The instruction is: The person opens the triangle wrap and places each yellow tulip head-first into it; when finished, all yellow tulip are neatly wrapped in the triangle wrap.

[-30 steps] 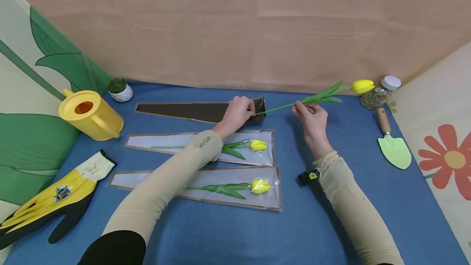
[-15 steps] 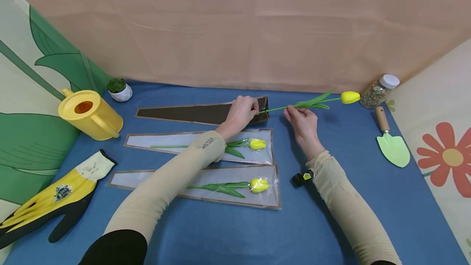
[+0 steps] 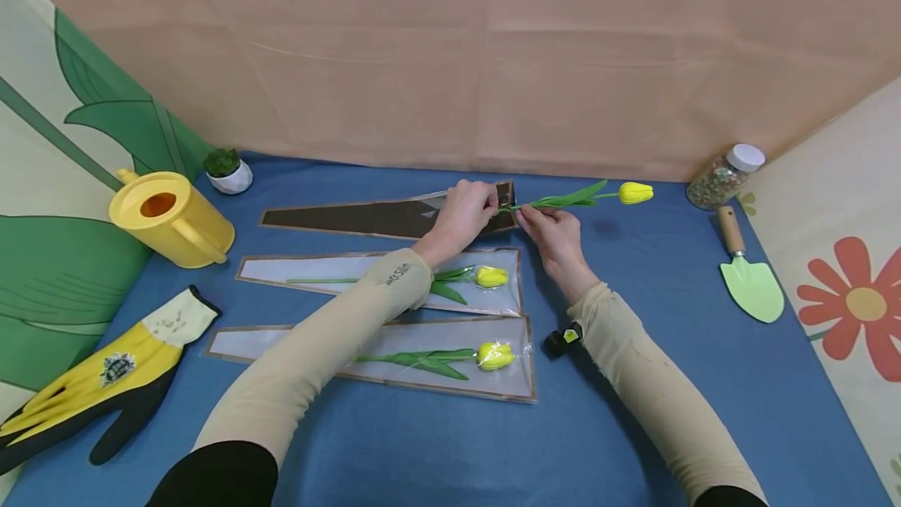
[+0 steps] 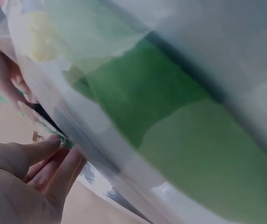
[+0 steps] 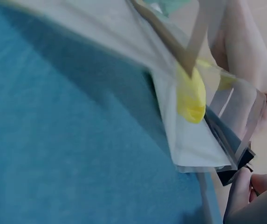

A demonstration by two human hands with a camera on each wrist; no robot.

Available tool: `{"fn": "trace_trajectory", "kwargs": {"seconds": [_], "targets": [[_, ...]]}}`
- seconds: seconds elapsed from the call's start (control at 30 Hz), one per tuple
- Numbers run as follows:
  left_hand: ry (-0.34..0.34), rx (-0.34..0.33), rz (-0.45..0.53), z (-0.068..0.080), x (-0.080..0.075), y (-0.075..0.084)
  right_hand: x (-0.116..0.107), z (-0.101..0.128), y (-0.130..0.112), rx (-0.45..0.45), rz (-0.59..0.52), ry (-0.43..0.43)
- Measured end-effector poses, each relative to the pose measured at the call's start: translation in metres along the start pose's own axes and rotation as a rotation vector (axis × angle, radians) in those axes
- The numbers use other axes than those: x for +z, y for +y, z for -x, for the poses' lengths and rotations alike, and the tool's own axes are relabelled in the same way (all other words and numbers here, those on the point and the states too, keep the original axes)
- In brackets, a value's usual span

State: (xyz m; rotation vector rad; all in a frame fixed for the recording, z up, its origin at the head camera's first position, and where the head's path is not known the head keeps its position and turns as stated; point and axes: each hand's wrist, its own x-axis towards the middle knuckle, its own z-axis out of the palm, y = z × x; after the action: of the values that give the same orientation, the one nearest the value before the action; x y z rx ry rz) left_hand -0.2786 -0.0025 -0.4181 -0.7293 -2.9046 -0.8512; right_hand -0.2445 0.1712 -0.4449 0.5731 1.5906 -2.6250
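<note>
My left hand pinches the wide, opened mouth of a dark tapered flower sleeve lying at the back. My right hand pinches the green stem of a yellow artificial tulip beside that mouth. The stem runs into the sleeve, while bloom and leaves stick out to the right. Below lie two pale flower sleeves, a middle one and a front one, each with a yellow tulip inside. In the left wrist view the left fingertips grip the sleeve's edge; clear film covers much of that view.
On the left stand a yellow watering can and a small potted succulent, with a yellow-black glove in front. A lidded jar and a green trowel are at the right. A blue cloth covers the table.
My right hand has moved left with the tulip, sliding its stem further into the dark sleeve. My left hand has stayed at the sleeve's mouth.
</note>
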Motion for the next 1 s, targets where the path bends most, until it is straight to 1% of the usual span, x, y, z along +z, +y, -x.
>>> {"fn": "trace_trajectory", "kwargs": {"seconds": [0.2, 0.27, 0.4, 0.47, 0.67, 0.83, 1.0], "targets": [[-0.002, -0.014, -0.023, 0.000, -0.002, 0.004, 0.004, -0.001, 0.000, -0.001, 0.078, -0.038], [0.001, -0.002, -0.042, 0.001, -0.002, 0.004, 0.005, -0.001, 0.000, -0.003, 0.098, -0.051], [0.010, 0.036, -0.081, 0.003, -0.001, 0.004, 0.006, 0.000, 0.001, -0.009, 0.084, -0.077], [0.018, 0.044, -0.091, 0.004, -0.001, 0.004, 0.006, 0.000, 0.001, -0.022, 0.092, -0.087], [0.020, 0.046, -0.095, 0.006, -0.002, 0.005, 0.010, 0.000, 0.006, -0.056, 0.194, -0.110], [0.030, 0.045, -0.078, 0.008, -0.002, 0.006, 0.012, -0.001, 0.009, -0.095, 0.262, -0.124], [0.042, 0.044, -0.055, 0.010, -0.003, 0.006, 0.014, -0.005, 0.011, -0.092, 0.332, -0.126]]}}
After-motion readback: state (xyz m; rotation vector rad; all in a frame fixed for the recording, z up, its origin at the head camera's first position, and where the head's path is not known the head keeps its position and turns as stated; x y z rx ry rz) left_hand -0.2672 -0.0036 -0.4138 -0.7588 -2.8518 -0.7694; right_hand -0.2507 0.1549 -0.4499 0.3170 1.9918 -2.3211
